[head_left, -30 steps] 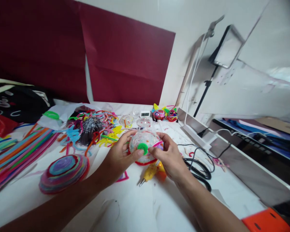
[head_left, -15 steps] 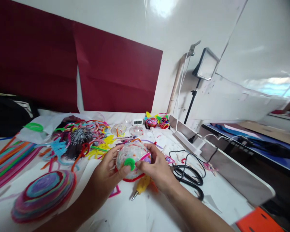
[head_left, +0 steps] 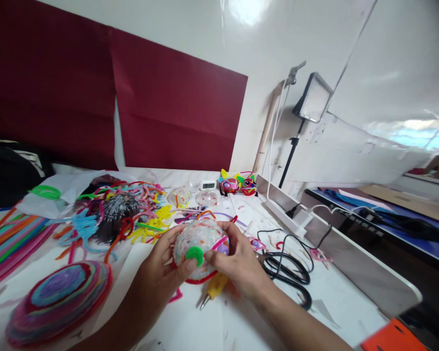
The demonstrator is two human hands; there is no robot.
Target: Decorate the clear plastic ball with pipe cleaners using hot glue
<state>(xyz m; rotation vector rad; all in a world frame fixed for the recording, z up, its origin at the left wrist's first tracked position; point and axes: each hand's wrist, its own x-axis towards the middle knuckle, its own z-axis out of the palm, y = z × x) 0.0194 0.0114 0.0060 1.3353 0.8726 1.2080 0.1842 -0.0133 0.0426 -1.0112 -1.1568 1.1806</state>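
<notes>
Both my hands hold a clear plastic ball (head_left: 199, 238) speckled with colours, raised a little above the white table (head_left: 212, 321). A green round piece (head_left: 194, 254) sits on the ball's near side, with a red pipe cleaner looped under the ball. My left hand (head_left: 161, 270) wraps the ball's left side, its thumb just below the green piece. My right hand (head_left: 237, 265) grips the right side, thumb tip touching the green piece. A yellow glue gun (head_left: 214, 290) lies on the table under my hands.
A stack of colourful felt discs (head_left: 56, 300) lies front left, straight pipe cleaners (head_left: 10, 241) far left, a tangle of bent ones (head_left: 124, 209) behind. Two clear half-balls (head_left: 192, 197), a small clock (head_left: 208, 185) and finished ornaments (head_left: 237, 185) stand at the back. Black cables (head_left: 290, 270) coil right.
The view has tilted up and then shifted slightly; my hands keep the ball, now a bit nearer me. The right thumb stays on the green piece.
</notes>
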